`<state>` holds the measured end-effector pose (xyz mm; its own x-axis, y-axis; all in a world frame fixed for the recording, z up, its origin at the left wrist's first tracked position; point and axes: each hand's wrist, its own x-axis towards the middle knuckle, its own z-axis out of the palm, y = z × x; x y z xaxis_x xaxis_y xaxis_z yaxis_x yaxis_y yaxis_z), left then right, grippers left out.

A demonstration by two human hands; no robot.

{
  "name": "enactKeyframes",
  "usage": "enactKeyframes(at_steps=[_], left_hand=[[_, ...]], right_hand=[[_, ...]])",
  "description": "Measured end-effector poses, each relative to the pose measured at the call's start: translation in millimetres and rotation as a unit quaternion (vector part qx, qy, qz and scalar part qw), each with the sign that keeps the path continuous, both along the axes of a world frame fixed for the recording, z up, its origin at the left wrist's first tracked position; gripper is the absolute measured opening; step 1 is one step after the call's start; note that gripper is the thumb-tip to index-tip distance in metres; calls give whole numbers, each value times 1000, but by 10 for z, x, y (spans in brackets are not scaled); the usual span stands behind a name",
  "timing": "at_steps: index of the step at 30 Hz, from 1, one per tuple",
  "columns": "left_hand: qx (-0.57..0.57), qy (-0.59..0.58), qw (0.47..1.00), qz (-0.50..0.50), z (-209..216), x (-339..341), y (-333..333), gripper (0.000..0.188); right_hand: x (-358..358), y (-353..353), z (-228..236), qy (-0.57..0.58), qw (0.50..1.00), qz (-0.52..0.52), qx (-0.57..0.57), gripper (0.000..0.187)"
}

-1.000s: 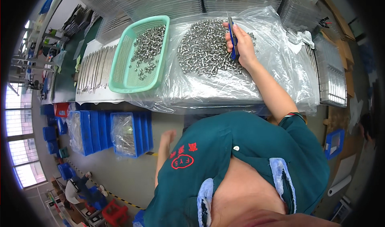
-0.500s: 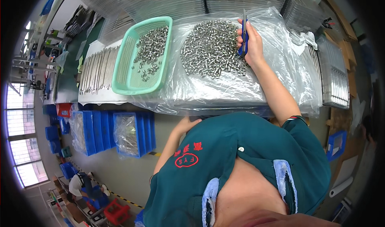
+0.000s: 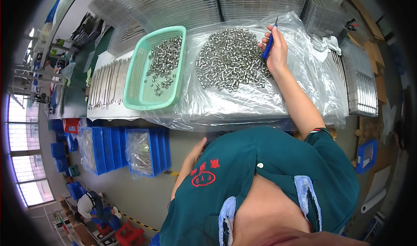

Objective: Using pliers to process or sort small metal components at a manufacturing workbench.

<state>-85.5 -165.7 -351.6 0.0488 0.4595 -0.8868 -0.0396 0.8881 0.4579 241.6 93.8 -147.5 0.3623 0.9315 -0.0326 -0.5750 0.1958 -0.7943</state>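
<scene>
Since before, the right hand [image 3: 276, 50] moved right, fingers gripping a blue tool [image 3: 269, 42] by the metal bits [image 3: 230, 59]. Left hand [image 3: 197, 149] hangs low, half hidden; its fingers are hard to tell.

Bright, even light with daylight from windows [image 3: 21, 159] at the left, glare on the plastic sheet [image 3: 304, 72], strong fisheye bending and a black rim, sharp at centre.
</scene>
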Motion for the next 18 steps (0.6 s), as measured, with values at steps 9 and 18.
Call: enactKeyframes(at_steps=[9, 18], left_hand=[[46, 57, 959, -274, 1134, 42, -74, 57], [377, -187, 902, -95, 2057, 312, 726, 39]], right_hand=[[-76, -64, 20, -106, 993, 45, 24, 36], [-50, -85, 37, -62, 996, 52, 45, 42]])
